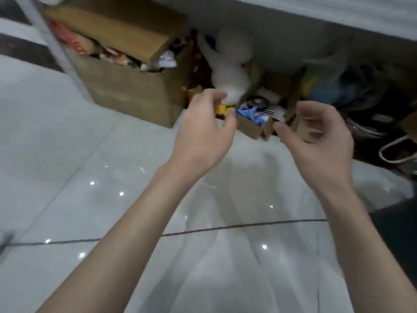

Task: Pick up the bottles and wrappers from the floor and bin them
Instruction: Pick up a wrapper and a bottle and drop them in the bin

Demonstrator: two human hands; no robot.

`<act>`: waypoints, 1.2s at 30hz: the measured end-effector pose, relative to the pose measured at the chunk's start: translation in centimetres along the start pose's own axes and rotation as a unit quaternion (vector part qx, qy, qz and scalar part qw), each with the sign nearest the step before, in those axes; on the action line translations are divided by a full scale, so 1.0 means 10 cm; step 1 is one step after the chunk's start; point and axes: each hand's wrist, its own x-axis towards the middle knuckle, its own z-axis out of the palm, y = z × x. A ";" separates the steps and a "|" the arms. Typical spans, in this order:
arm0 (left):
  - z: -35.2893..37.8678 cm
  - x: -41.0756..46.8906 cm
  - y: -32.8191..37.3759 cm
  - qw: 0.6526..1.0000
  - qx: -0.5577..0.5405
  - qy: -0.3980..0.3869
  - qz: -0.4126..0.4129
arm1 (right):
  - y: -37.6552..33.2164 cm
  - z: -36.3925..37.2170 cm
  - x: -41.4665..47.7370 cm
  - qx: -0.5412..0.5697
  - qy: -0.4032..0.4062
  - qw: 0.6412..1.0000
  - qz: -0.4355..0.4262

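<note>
Pinching a yellow wrapper point(222, 108) between thumb and curled fingertips, the left hand point(203, 132) hangs at the left corner of a small cardboard box point(250, 128). The light grip suits something thin and crumpled, and I judge the hand is about to let the wrapper fall in. The right hand point(316, 134) hovers just beside the same box on its other side, fingers loosely bent and thumb spread. It holds nothing, and it seems placed to steady the box or to take the next piece. Inside the box lies a blue wrapper point(251, 112) with other printed scraps, which suggests the box serves as the bin here. A white blurred shape point(232, 71) rises just behind the left fingertips; whether it is a bottle or a bag cannot be told, nor whether the fingers touch it. To the left stands a large cardboard box point(126, 91) with its flaps half open, stuffed with red and pale packaging and probably used for rubbish too. To the right a translucent plastic bag point(327, 84) slumps against the wall with blue and yellow contents, and a paper bag handle point(392, 152) curls on the dark strip beyond. The glossy tiled floor point(90, 177) under both forearms shows only reflections and a dark grout line, so the part in view looks picked over already.
</note>
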 end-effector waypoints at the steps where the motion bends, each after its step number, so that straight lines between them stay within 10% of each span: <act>1: -0.22 -0.03 -0.15 1.000 0.010 0.023 -0.015 | -0.12 0.21 -0.02 0.017 -0.027 0.999 -0.010; 18: -3.24 -2.30 -1.68 0.850 0.121 0.391 -0.331 | -2.23 2.68 -1.69 0.146 -0.443 0.852 -0.239; 36: -3.66 -4.56 -2.24 0.644 0.124 0.549 -0.517 | -3.02 3.56 -3.95 0.182 -0.658 0.661 -0.312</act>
